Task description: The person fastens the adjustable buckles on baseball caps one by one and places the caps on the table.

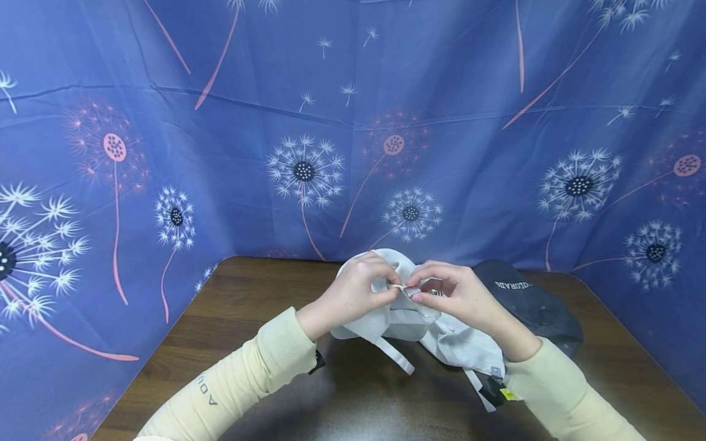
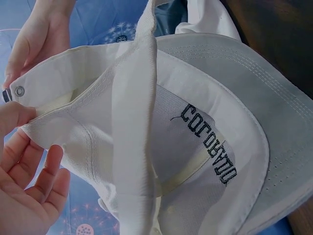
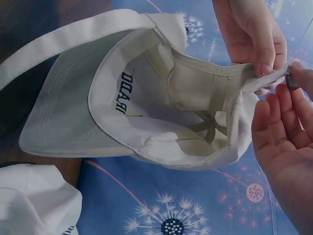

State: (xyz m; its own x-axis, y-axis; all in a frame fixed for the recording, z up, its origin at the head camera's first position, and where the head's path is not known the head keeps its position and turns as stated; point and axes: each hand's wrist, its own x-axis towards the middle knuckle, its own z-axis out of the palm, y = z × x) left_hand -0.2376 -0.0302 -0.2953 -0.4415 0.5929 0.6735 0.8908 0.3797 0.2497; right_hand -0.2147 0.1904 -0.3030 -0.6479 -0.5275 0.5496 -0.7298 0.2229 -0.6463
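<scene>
A white baseball cap [image 1: 405, 331] is held up over the table by both hands, its inside and grey brim underside showing in the wrist views. My left hand [image 1: 360, 288] pinches the cap's back edge between thumb and forefinger. Close beside it, my right hand [image 1: 462, 294] pinches a small metal buckle [image 3: 292, 81] at the end of the short back band. A metal eyelet [image 2: 19, 91] shows near that end. The long strap [image 1: 394, 355] hangs loose from the other side of the opening. Dark stitched lettering [image 2: 208, 142] is visible inside the front panel.
A second white cap [image 1: 466, 347] lies on the brown wooden table [image 1: 231, 294] by the right forearm, its strap [image 1: 478, 389] trailing forward. Behind it is a dark cap [image 1: 532, 303] with white lettering. Blue dandelion-print cloth [image 1: 242, 184] stands around the table's back and sides.
</scene>
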